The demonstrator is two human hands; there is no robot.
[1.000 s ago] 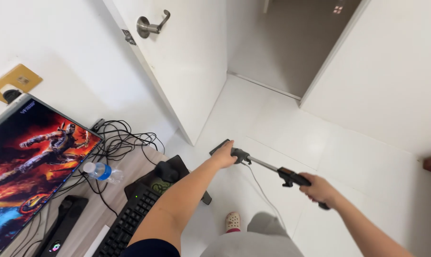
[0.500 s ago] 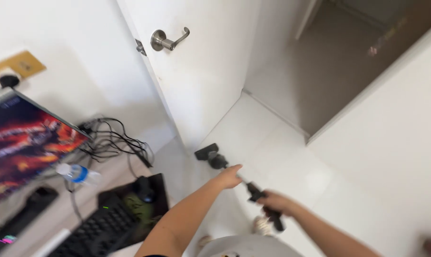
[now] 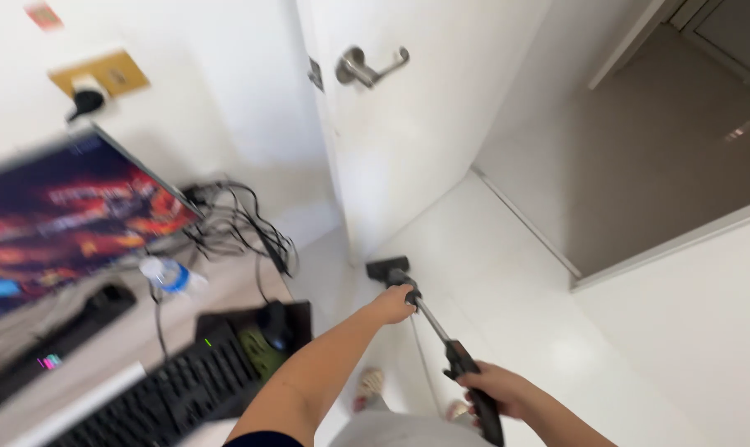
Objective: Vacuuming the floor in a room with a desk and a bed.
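While our right hand [image 3: 495, 391] grips the stick vacuum's [image 3: 441, 331] handle nearest us, our left hand [image 3: 394, 303] clasps its tube farther along, the long axis running forward-left toward the nozzle [image 3: 387, 268] on the white floor [image 3: 507, 281].

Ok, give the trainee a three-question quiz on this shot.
1. True or false: the door stands open.
2. Which hand grips the vacuum nearer its floor head: A left hand, B right hand?
3. Fill in: the water bottle lies on the desk between the monitor and the ____.

Key: 1 true. 2 A. 3 keyboard.
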